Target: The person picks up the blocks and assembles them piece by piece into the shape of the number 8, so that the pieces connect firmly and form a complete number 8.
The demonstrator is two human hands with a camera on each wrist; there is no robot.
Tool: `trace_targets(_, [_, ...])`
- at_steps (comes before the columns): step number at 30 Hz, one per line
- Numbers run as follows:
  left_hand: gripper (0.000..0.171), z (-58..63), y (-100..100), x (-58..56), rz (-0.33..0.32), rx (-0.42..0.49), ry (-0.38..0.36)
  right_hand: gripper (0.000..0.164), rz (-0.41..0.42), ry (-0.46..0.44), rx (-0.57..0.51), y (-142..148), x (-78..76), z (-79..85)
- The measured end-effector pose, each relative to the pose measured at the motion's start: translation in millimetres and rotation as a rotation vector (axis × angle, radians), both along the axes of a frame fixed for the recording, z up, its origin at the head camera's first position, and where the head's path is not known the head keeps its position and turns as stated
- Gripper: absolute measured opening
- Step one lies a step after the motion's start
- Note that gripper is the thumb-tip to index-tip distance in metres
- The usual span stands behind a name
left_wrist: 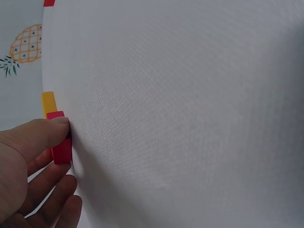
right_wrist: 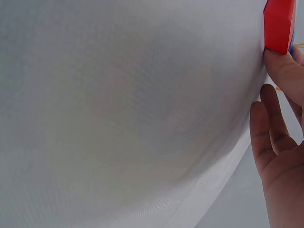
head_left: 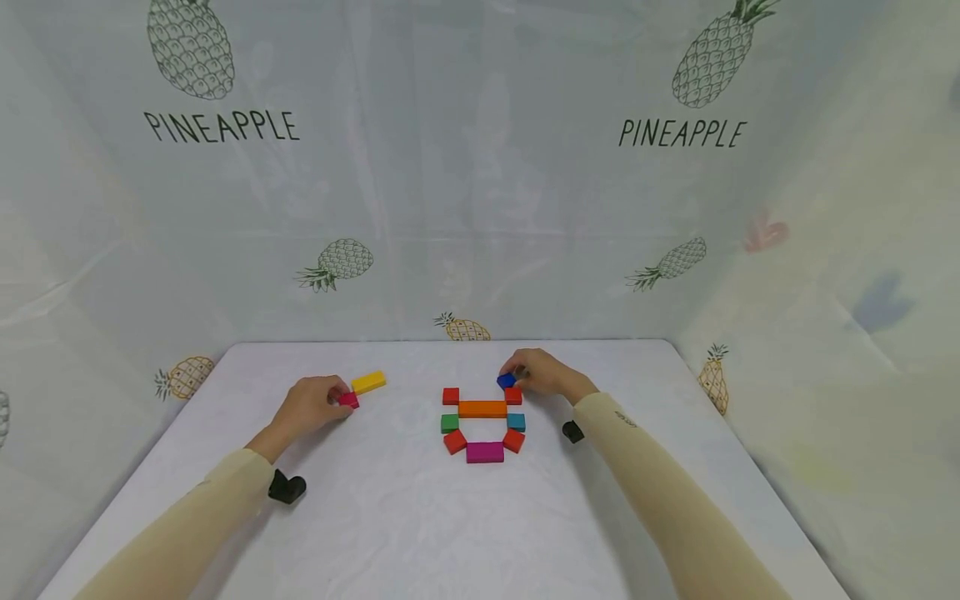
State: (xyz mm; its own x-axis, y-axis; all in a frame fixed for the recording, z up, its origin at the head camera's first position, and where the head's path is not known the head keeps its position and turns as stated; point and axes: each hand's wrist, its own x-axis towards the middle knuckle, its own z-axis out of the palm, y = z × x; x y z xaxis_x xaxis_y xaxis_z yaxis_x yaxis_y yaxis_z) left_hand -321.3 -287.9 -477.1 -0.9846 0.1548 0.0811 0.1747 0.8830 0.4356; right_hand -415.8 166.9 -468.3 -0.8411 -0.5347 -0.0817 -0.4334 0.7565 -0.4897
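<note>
My left hand (head_left: 307, 406) pinches a pinkish-red block (head_left: 349, 400) on the left of the table. Touching or nearly touching that block is a longer yellow block (head_left: 369, 382); the left wrist view shows the thumb on the red block (left_wrist: 61, 151). At the back, right of centre, my right hand (head_left: 543, 372) holds a blue block (head_left: 507, 381) just behind a red block (head_left: 513, 396). In the right wrist view this red block (right_wrist: 279, 26) hides most of the blue one. An orange block (head_left: 482, 409) lies to its left.
Below the orange block, a green block (head_left: 449, 423), a teal block (head_left: 516, 422), two tilted red blocks and a magenta block (head_left: 485, 452) form a ring. Another red block (head_left: 451, 396) sits at its upper left. Pineapple-printed sheeting (head_left: 465, 167) rises behind the white table (head_left: 390, 517).
</note>
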Motion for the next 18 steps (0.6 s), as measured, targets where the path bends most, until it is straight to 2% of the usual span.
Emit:
trace_targets(10, [0.029,6.0,-1,2.3,0.02,-0.006,0.009,0.029,-0.001,-0.005,-0.001,1,-0.5,2.2])
trace_targets(18, [0.031,14.2,11,-0.8,-0.023,0.006,0.031,0.03,0.005,0.004,-0.002,1,0.0,0.9])
